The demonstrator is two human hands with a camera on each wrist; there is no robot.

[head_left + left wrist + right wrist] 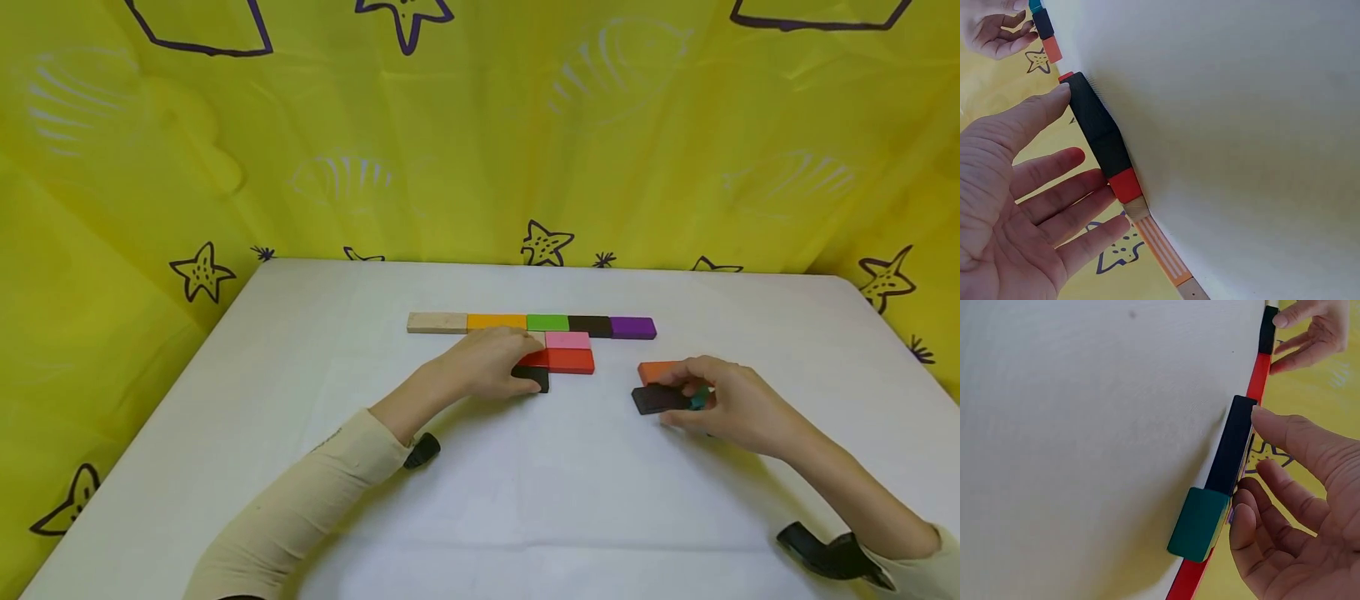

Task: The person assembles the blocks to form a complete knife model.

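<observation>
My left hand (491, 367) lies over the left part of a block row, its thumb on a black block (536, 379) at the near side. In the left wrist view its fingers spread loosely toward a red block (1125, 185) and a wooden block (1136, 208). To the right, my right hand (731, 404) pinches another black block (652, 398) between thumb and fingers. A teal block (1199, 524) adjoins that black one by the curled fingers. Partly hidden behind them is an orange block (652, 372).
Along the back run end-to-end wooden (437, 322), yellow-orange (497, 322), green (547, 322), dark (589, 326) and purple blocks (633, 327). Pink (567, 340) and red blocks (572, 361) lie before them on the white table (525, 500). A yellow patterned cloth (465, 133) hangs behind.
</observation>
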